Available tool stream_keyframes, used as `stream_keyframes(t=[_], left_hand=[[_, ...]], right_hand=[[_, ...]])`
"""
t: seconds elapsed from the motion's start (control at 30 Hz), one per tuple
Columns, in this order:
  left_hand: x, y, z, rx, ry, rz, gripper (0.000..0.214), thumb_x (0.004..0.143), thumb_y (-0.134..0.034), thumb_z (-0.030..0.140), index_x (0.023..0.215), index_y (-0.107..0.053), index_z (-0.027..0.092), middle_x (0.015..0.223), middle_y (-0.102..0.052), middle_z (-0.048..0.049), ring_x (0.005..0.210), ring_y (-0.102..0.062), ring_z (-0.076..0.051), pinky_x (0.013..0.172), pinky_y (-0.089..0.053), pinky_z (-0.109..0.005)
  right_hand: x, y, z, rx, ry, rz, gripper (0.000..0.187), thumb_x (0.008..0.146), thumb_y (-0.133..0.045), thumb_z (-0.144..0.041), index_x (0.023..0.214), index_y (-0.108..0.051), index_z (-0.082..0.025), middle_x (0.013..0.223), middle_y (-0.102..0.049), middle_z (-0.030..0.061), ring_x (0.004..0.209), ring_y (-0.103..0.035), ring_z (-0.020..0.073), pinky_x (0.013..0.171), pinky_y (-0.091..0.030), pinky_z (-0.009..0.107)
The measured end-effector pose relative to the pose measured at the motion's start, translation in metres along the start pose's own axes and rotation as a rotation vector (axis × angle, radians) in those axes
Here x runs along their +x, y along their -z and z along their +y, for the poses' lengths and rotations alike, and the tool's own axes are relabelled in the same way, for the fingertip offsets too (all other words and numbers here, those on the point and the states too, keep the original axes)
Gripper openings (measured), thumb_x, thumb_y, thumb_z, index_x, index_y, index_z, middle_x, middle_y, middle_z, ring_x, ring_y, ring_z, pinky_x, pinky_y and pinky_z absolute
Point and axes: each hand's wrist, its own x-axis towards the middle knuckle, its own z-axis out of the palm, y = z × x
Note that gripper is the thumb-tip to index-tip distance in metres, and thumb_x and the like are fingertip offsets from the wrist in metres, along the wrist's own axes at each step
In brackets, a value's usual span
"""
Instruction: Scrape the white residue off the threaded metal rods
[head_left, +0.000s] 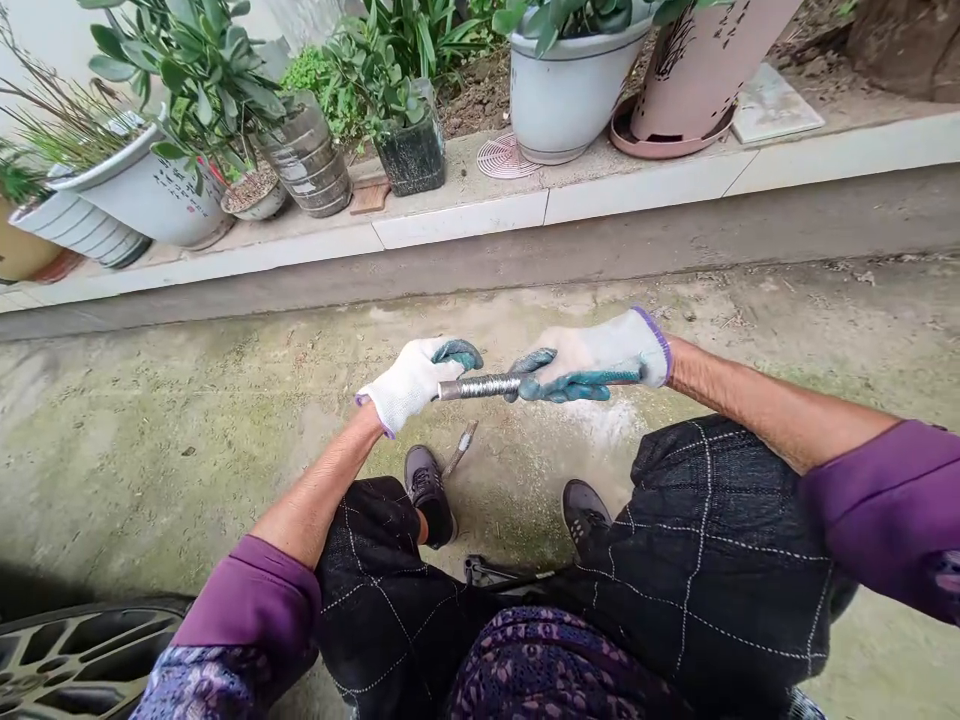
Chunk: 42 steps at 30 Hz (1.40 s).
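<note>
In front of my knees I hold a short metal rod point(487, 386) nearly level, its middle ridged and shiny like a thread or wound wire. My left hand point(424, 378), in a white knit glove with a blue-green coating, is at the rod's plain left end; the fingertips curl above it and the grip is partly hidden. My right hand point(581, 358), in a matching glove, closes round the right part, hiding that end. Below, on the concrete beside my left shoe point(429, 490), lies a small brush-like tool point(460, 447) with a pale patch.
A low tiled ledge point(465, 222) runs across the back. On it stand potted plants, including a white pot point(570, 95) and a pink pot point(679, 75) on a saucer. A spoked wheel point(82, 660) is at the lower left. Pale powder point(600, 420) marks the ground.
</note>
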Motion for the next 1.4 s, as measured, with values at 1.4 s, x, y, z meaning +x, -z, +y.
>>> stream_keyframes(t=[1.4], left_hand=[[0.009, -0.006, 0.016, -0.032, -0.095, -0.139, 0.024, 0.066, -0.061, 0.021, 0.084, -0.073, 0.011, 0.071, -0.068, -0.0013, 0.054, -0.053, -0.008, 0.047, -0.041, -0.019]], right_hand=[[-0.020, 0.002, -0.001, -0.033, 0.070, 0.084, 0.036, 0.078, -0.073, -0.043, 0.099, -0.071, -0.014, 0.056, -0.053, -0.0044, 0.039, -0.041, 0.0056, 0.032, -0.030, 0.019]])
